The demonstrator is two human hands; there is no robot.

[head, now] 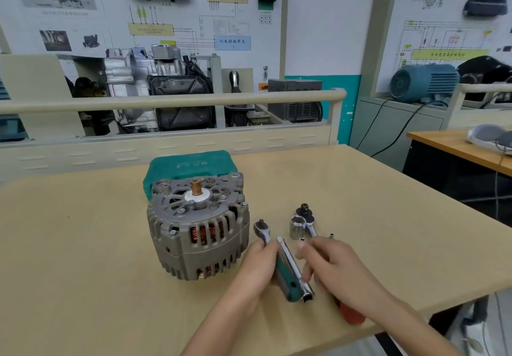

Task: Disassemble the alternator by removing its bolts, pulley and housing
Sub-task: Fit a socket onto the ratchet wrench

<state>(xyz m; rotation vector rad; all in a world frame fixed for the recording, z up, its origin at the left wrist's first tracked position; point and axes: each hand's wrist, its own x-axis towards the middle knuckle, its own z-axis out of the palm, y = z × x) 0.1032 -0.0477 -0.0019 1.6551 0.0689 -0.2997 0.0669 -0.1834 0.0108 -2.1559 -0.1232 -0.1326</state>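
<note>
Alternator (198,227) stands mid-table, shaft end up, bolts not yet touched. Step: tooling up. Your left hand (256,265) clamps green-handled ratchet (279,268); your right hand (329,263) fingers pinch chrome extension bar (295,271) alongside it. Large socket (297,227) lies just beyond. Next: seat extension on ratchet drive, pick a socket to suit housing bolts.

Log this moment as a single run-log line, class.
stage: tool prep | left hand: holds green-handled ratchet | right hand: on extension bar | alternator: upright, untouched, bolts in
</note>
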